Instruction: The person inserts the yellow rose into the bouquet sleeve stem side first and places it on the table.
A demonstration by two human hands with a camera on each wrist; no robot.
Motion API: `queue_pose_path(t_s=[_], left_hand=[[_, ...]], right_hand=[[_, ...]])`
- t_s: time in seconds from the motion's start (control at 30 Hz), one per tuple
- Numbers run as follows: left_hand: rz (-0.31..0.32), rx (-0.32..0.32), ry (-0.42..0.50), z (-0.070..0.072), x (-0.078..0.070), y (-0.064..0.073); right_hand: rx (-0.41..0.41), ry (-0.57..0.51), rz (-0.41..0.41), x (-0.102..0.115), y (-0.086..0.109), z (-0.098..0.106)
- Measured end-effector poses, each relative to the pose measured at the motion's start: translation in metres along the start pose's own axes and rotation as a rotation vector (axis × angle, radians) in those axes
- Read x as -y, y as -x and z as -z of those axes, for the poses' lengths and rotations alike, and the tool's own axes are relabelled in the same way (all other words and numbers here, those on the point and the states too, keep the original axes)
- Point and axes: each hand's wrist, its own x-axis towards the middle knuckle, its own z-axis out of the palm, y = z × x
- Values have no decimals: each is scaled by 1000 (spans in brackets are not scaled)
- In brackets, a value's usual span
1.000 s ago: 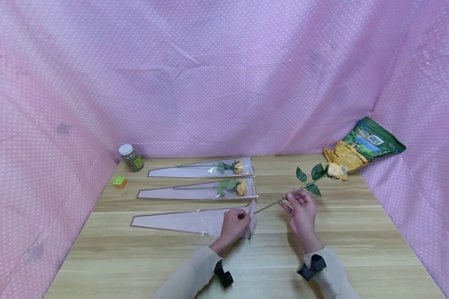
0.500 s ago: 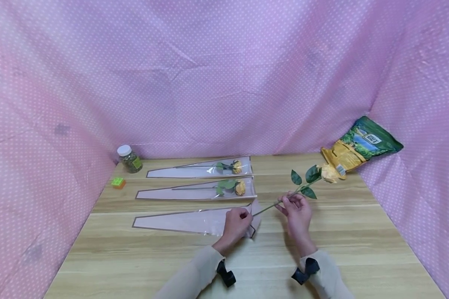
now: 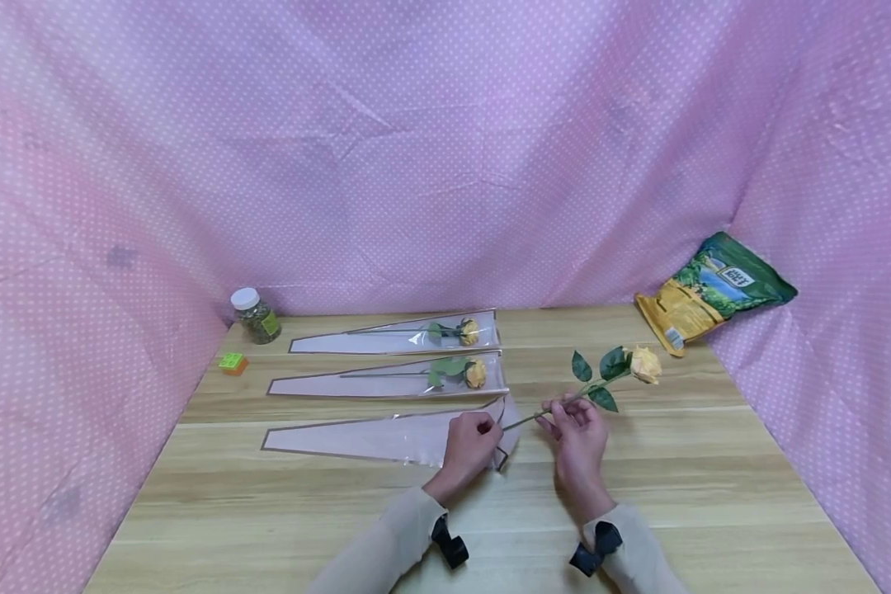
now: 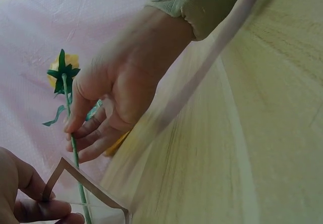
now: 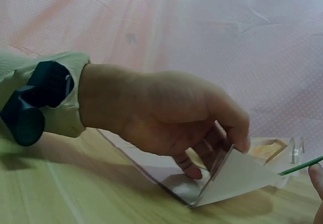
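In the head view, my left hand (image 3: 469, 445) pinches the rim at the wide mouth of a clear, brown-edged flower sleeve (image 3: 364, 436) lying on the table. My right hand (image 3: 582, 437) holds a yellow rose (image 3: 644, 365) by its green stem, thumb against fingertips, with the bloom and dark leaves pointing right. The stem's lower end passes into the spread mouth; its tip is hidden near my left fingers. The left wrist view shows the stem (image 4: 74, 146) running down within the brown rim (image 4: 88, 182). In the right wrist view, the sleeve's pale flap (image 5: 237, 178) stands lifted.
Behind lie two filled sleeves, a nearer one (image 3: 386, 385) and a farther one (image 3: 379, 342), each with a yellow rose. A white-lidded jar (image 3: 257, 318) and a small green-orange block (image 3: 233, 364) stand left. A green-yellow bag (image 3: 716, 289) leans at the back right.
My right hand has moved left and towards me with the rose, so its stem reaches further into the sleeve's mouth. My left hand keeps its pinch on the rim, almost still.
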Motion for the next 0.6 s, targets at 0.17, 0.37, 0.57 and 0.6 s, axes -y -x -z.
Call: queue_pose_path(t_s=[0.17,0.37,0.57,0.6], left_hand=[[-14,-7,-2,-2,0,-1],[-34,-21,-10,-3,-1,-2],[-64,-39,-9,-6,-1,-3],[-72,-44,-11,-6,-1,-4]], right_hand=[[-17,-51,-46,-5,4,0],[-16,-84,-88,-9,7,0],[-13,-91,-137,-12,9,-1],[-10,-88,-143,-12,9,-2]])
